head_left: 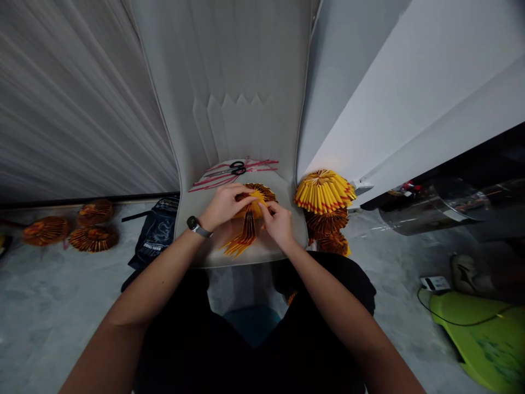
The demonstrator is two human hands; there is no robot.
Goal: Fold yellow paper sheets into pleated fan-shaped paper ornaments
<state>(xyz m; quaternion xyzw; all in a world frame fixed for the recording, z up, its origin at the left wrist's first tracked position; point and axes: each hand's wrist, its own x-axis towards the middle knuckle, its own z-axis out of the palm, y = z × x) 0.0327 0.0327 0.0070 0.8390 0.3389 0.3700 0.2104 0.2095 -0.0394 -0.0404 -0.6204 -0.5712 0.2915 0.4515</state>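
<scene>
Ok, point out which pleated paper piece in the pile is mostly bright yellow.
The top piece, right of the chair; the lower pieces look mostly darker, brownish gold.

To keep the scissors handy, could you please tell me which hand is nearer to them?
Left: the left hand is just below the scissors in the picture; the right hand is lower and off to their right.

We've got the chair (241, 131) at top centre. Back of its seat: scissors (237, 169) lying among strips (266, 163). In front of those, over the seat, we see folded paper (246, 227) between left hand (223, 207) and right hand (279, 223). Floor, left: bag (155, 232) just beside the chair, three pleated rounds (93, 239) beyond, far left of frame. Right: pleated stack (324, 192) just beside the chair; shoe (466, 273) near the right edge.
</scene>
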